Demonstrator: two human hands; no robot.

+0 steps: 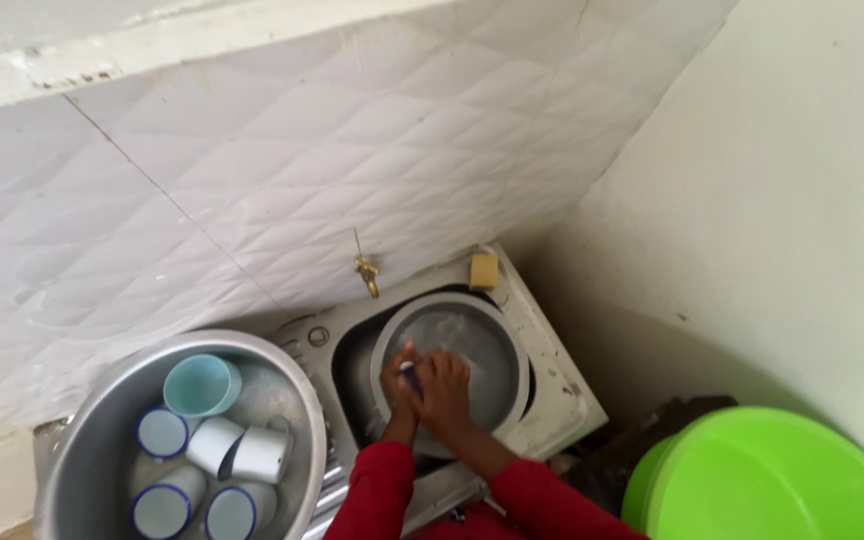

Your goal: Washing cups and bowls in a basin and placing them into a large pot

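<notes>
Both of my hands are together over a round metal basin of soapy water that sits in a steel sink. My left hand and my right hand close around a small object with a dark blue rim, most of it hidden by my fingers. Red sleeves cover my forearms.
A large metal basin at the left holds several white enamel mugs with blue rims and a teal cup. A brass tap sticks out of the white tiled wall. A yellow sponge lies on the sink's back corner. A green plastic tub stands at the lower right.
</notes>
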